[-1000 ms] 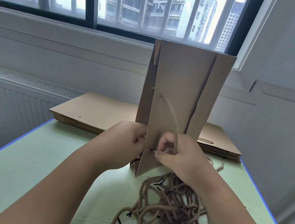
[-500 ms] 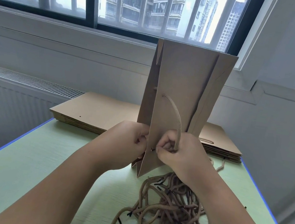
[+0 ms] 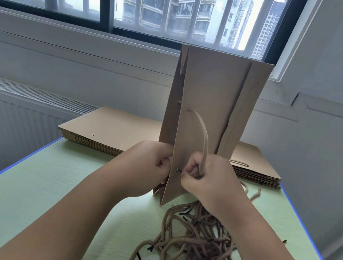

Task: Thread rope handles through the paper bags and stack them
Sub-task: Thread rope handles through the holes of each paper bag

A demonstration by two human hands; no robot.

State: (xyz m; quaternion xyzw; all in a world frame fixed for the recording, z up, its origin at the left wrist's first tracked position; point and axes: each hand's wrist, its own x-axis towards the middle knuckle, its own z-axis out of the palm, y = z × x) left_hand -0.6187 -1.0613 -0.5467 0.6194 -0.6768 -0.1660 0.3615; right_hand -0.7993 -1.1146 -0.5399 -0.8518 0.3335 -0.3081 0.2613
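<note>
Forearms angled inward, left hand [image 3: 151, 167] pinching, right hand [image 3: 212, 177] fisted

Pale green table [image 3: 30, 199], blue-edged, fills six o'clock. White radiator grille [image 3: 31, 94] sits over at nine. Up at twelve, a dark-framed window [image 3: 111, 1], apartment towers [image 3: 193, 8] beyond. Grey wall [image 3: 335, 73] at three.

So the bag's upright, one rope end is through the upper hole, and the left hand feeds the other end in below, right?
Not quite: the head view shows the right hand feeding the rope in below; the left hand holds the bag. The rest stands.
</note>
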